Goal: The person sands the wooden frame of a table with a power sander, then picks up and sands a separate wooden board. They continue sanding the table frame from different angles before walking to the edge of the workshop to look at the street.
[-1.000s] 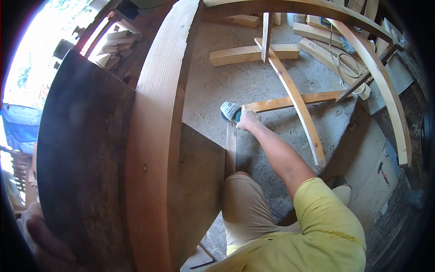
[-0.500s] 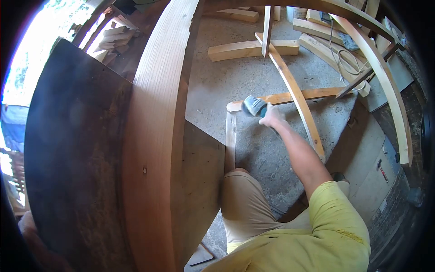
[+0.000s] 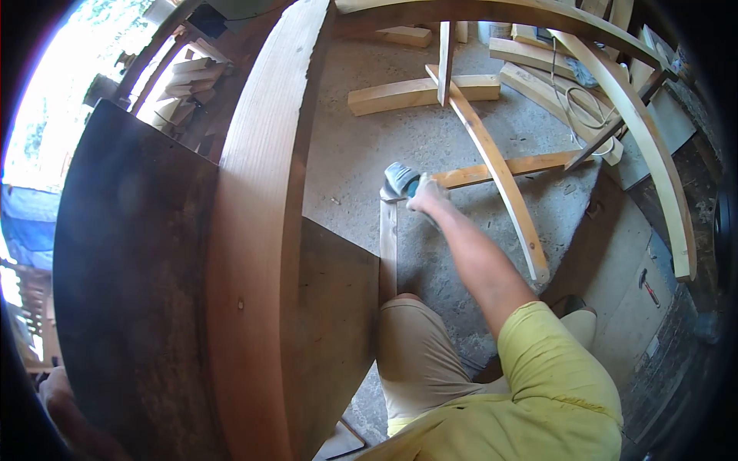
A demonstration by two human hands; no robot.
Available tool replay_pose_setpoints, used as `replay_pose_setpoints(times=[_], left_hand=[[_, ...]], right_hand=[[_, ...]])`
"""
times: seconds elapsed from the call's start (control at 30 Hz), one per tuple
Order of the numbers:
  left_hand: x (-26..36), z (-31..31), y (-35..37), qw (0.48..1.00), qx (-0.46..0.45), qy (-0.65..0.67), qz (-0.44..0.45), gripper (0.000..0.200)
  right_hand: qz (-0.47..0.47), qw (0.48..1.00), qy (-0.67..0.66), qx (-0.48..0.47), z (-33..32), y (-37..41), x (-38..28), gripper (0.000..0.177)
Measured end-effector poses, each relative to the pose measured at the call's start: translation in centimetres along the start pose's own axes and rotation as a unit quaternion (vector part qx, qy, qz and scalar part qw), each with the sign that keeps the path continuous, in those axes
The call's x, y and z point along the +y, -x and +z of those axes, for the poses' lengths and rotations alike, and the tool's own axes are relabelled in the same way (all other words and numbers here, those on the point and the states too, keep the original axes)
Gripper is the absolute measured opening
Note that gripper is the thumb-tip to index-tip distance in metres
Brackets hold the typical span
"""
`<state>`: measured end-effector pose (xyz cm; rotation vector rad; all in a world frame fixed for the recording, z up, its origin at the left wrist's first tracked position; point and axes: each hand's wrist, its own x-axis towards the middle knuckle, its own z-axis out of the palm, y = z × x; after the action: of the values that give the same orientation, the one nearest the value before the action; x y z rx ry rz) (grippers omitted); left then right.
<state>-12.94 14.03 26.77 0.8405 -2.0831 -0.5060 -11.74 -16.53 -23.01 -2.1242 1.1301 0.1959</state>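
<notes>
My right hand (image 3: 425, 194) is wrapped around an angle grinder (image 3: 401, 178) with a teal body and a pale grey head. The tool's head is at the rounded corner where an upright wooden post (image 3: 388, 238) meets a long wooden rail (image 3: 500, 168); exact contact is hard to make out. At the far left edge, my left hand (image 3: 58, 392) shows in part beside a large dark curved panel (image 3: 131, 284). Its fingers are blurred and mostly hidden. Close in front stands a thick, curved timber beam (image 3: 254, 207).
A curved wooden strip (image 3: 492, 154) crosses the rail. Another curved beam (image 3: 653, 146) arches at the right. Cut timbers (image 3: 430, 94) lie on the concrete floor, with a coiled cable (image 3: 588, 106) behind. A hammer (image 3: 649, 288) lies at the right.
My right hand and the grinder have moved left and slightly down in view, onto the rail's rounded end. The view has shifted a little. My left hand stays at the left edge.
</notes>
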Motion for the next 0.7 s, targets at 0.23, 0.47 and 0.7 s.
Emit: replay_pose_setpoints(times=[0.23,0.47,0.7], left_hand=[[1.3,-0.5,-0.7,0.999,-0.013,-0.01,-0.04,0.032],[1.2,-0.4,-0.8,0.999,-0.013,-0.024,-0.029,0.036],[1.1,-1.5,-1.0,0.997,-0.058,-0.007,-0.052,0.043]], right_hand=[[0.119,0.99,-0.025,0.076,-4.2,0.7,11.9,0.08],[0.117,0.989,-0.074,0.059,-1.8,1.4,8.8,0.079],[0.105,0.991,-0.083,0.013,-2.6,1.7,9.1,0.086]])
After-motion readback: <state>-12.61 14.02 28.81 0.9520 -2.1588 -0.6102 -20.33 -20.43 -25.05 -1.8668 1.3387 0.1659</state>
